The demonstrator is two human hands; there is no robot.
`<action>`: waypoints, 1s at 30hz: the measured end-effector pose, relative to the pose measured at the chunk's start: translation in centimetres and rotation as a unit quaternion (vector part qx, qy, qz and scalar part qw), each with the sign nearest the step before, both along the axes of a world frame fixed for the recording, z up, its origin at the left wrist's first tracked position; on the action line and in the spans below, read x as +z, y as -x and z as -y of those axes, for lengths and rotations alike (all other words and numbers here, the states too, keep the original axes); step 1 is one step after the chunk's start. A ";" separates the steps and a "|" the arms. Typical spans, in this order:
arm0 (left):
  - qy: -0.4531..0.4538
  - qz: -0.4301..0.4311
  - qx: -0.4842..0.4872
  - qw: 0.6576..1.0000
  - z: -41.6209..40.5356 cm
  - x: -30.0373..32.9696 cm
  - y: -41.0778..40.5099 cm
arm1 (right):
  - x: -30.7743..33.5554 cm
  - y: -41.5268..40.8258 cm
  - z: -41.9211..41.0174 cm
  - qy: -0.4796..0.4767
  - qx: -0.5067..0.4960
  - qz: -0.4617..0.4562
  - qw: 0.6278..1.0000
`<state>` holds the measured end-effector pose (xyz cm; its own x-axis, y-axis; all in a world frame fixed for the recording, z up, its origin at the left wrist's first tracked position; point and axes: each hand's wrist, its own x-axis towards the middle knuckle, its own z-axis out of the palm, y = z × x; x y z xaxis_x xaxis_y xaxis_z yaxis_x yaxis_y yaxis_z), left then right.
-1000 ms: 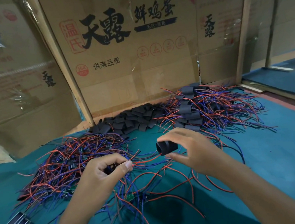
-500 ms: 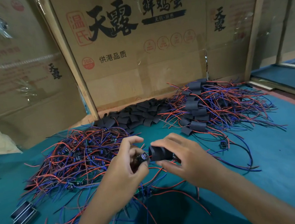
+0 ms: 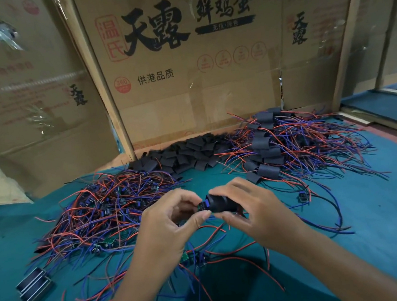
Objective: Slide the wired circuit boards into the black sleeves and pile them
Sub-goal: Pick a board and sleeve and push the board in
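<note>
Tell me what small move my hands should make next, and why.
Probably push the circuit board further into the black sleeve: the left hand pinches its end at the sleeve's mouth, the right hand grips the sleeve, and part of the board shows outside.

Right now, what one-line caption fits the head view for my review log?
Left hand feeds a wired circuit board into the black sleeve pinched by the right hand, above the green table.

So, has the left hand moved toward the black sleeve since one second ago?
Yes. The left hand has closed the gap it had to the black sleeve in the right hand; against the pile of loose wired boards it went rightward.
</note>
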<state>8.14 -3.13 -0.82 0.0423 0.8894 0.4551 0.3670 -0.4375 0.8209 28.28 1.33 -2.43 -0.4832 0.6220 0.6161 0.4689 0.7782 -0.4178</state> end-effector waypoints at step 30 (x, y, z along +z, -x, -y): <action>-0.078 -0.125 0.021 0.989 0.2 0.4 0.3 | -0.2 -0.3 -0.3 0.005 0.019 0.039 0.999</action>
